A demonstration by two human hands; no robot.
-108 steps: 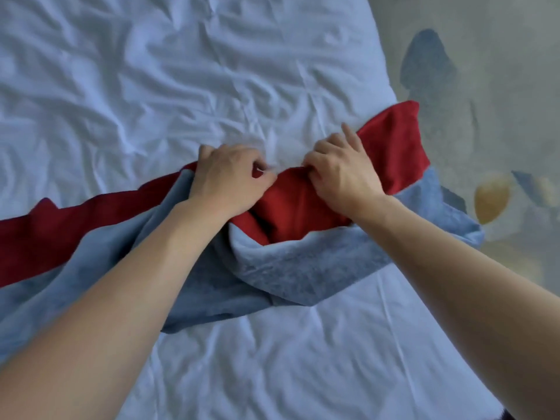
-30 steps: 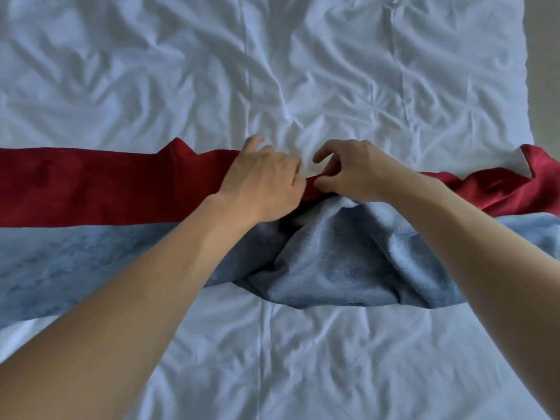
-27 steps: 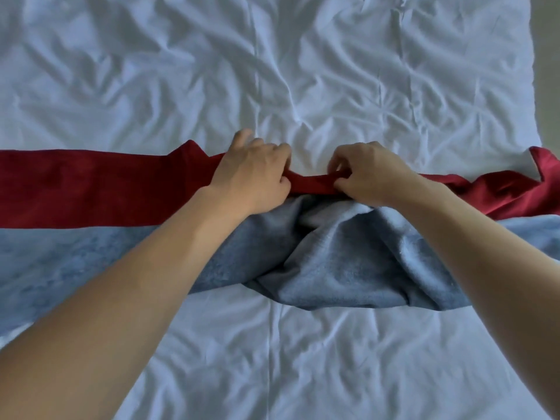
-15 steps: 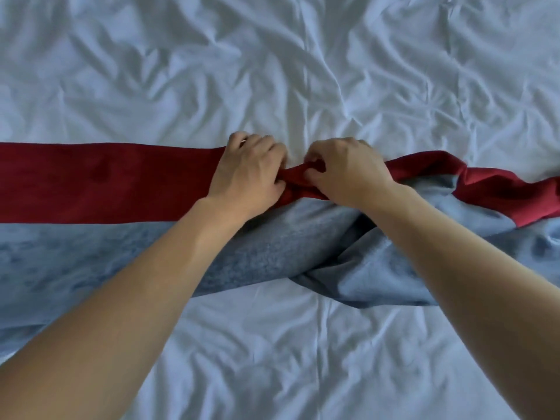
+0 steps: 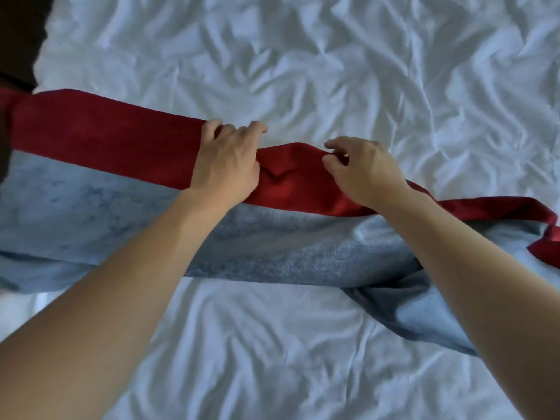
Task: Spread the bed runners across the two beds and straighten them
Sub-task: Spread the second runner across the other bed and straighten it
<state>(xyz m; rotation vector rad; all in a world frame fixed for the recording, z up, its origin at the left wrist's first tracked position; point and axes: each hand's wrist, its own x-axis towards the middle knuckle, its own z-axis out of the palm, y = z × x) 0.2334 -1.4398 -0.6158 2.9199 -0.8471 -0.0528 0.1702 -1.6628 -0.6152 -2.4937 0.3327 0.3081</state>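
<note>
Red and blue-grey cloth makes up the bed runner (image 5: 100, 165), which lies across a bed (image 5: 303, 62) covered in a creased white sheet. At the far left the runner's end hangs over the bed's edge beside a dark strip of floor (image 5: 18, 34). From there to the middle it lies flat, red band on the far side, blue-grey band nearer the person.

The left hand (image 5: 225, 165) rests palm-down on the red band, its fingers curled over the band's far edge; its grip is closed on the runner there. Between the two hands the red cloth rises in a small hump. The right hand (image 5: 362, 171) sits just beside that hump, thumb and forefinger bent toward it; whether they pinch the cloth or only touch it cannot be told.

Right of that hand the runner is twisted and bunched, the red band narrowed to a folded strip and the blue-grey part crumpled toward the bed's near side.
</note>
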